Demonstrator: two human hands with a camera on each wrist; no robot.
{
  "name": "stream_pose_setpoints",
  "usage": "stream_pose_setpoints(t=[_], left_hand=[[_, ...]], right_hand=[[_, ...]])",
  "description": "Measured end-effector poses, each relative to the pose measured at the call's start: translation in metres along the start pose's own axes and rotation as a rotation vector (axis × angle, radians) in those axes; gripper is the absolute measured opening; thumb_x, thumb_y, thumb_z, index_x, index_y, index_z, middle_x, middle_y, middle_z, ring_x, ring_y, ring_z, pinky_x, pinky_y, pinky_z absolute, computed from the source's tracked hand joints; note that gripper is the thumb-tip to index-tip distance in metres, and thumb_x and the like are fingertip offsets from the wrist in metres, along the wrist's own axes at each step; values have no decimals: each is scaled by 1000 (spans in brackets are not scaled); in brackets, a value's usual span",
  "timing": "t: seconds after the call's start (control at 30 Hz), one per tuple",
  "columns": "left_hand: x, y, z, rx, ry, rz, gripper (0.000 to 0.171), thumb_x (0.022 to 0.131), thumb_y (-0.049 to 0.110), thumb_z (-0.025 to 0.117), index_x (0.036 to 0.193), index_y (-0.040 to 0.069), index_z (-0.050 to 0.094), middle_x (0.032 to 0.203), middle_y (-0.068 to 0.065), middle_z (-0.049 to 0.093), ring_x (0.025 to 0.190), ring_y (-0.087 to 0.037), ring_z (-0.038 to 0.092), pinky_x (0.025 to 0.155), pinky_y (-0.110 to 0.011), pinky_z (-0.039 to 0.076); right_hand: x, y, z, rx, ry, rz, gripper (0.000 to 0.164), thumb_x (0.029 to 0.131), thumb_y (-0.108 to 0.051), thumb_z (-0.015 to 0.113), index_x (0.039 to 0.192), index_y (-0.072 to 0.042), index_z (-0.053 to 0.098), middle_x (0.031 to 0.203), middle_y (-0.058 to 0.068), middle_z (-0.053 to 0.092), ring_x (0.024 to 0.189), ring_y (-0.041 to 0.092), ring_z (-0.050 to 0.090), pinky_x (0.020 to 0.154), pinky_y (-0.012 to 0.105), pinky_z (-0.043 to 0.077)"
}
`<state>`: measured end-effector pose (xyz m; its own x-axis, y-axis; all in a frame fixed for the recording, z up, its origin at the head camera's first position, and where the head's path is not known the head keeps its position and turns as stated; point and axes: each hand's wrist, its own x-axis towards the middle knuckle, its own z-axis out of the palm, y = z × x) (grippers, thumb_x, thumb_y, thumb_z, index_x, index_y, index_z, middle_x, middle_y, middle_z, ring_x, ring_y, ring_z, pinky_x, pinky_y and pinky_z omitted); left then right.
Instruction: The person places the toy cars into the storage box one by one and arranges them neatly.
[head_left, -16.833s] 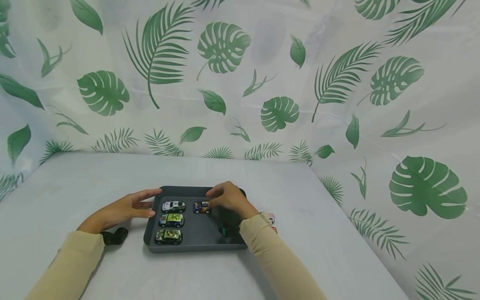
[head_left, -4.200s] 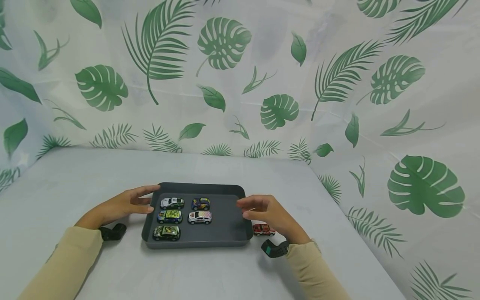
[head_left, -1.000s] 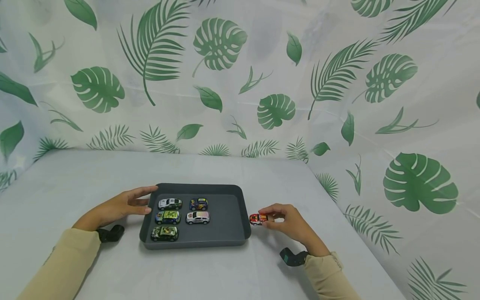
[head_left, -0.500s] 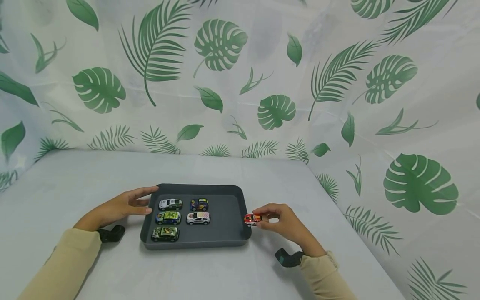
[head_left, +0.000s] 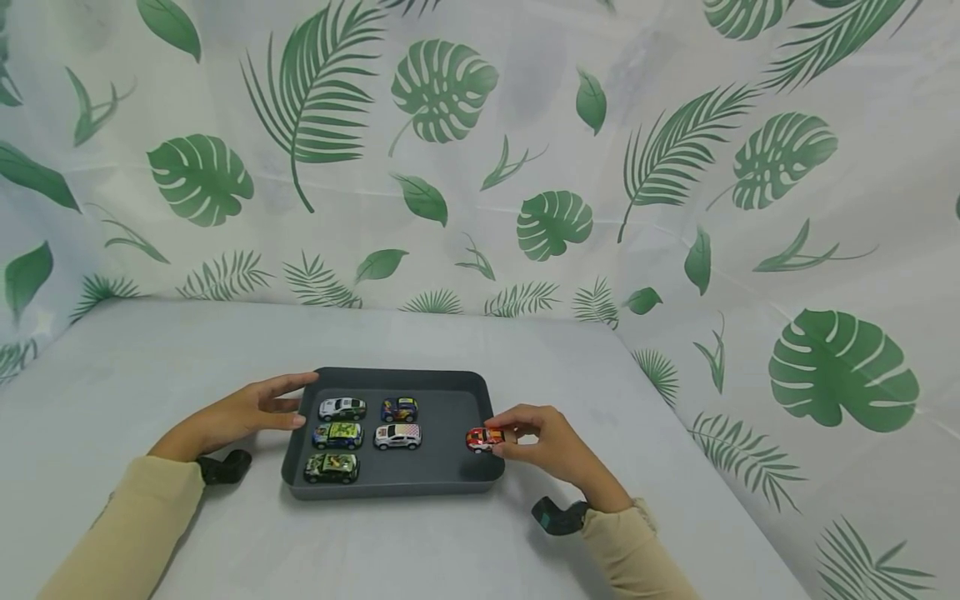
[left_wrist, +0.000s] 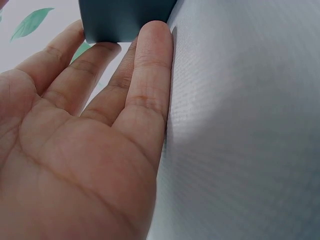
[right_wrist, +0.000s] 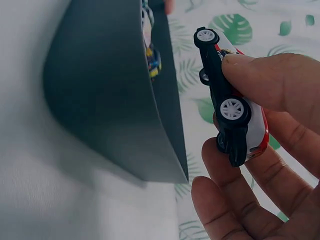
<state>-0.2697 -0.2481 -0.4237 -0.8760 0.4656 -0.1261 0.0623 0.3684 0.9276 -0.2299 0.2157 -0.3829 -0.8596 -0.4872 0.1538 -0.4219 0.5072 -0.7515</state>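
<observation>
My right hand pinches a red, white and yellow toy car between thumb and fingers, over the right rim of the dark grey tray. In the right wrist view, that car is tipped, its black underside and white wheels showing, apart from the tray wall. My left hand rests against the tray's left side. Seen from the left wrist, its fairly straight fingers touch the tray's outer wall.
Standing in the tray are a white-and-green car, a yellow-green car, a camouflage car, a purple-blue car and a white checked car. A leaf-print curtain hangs behind the white table.
The purple-blue and white checked cars came to stand in the tray's second column. My right hand picked up the red car and moved it left over the rim. My left hand stayed.
</observation>
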Motion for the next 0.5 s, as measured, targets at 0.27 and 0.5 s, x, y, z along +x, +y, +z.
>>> stream_pose_setpoints(t=[0.27, 0.5], left_hand=[[0, 1, 0, 0, 2, -5, 89, 101, 22, 79, 170, -1, 27, 174, -34, 20, 154, -62, 27, 117, -74, 35], [-1, 1, 0, 12, 1, -3, 90, 101, 23, 79, 170, -1, 26, 173, -34, 21, 154, -62, 28, 117, -74, 36]], right_hand=[[6, -10, 11, -4, -13, -17, 29, 92, -5, 85, 120, -1, 81, 106, 2, 74, 90, 13, 61, 92, 44, 60], [13, -18, 20, -11, -36, -35, 28, 92, -3, 85, 119, -1, 81, 97, 0, 71, 85, 11, 62, 83, 35, 58]])
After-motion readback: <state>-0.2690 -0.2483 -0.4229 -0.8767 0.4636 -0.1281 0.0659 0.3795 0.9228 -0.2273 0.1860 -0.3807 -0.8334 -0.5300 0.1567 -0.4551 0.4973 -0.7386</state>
